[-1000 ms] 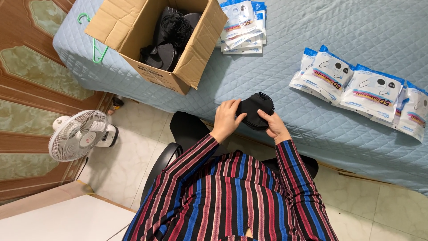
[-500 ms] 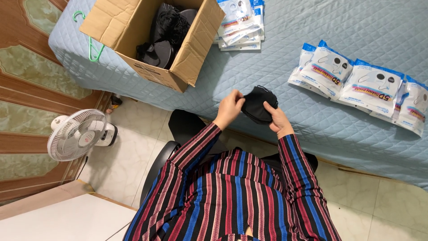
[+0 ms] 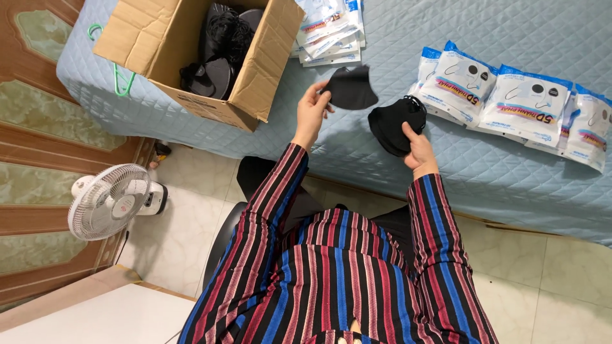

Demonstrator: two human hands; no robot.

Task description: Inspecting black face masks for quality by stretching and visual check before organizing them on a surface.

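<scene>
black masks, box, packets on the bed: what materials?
Single mask in left hand, stack in right hand: matte black, thin, folds softly; likely nonwoven fabric. Box: brown corrugated cardboard, dull. Packets: glossy plastic film, by the sheen.

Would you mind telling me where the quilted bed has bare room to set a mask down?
Bare quilt lies between the cardboard box and the row of packets, below both hands, and top right above that row. It is crowded by the packet stack beside the box.

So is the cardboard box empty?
No, the cardboard box has black masks piled inside it.
</scene>
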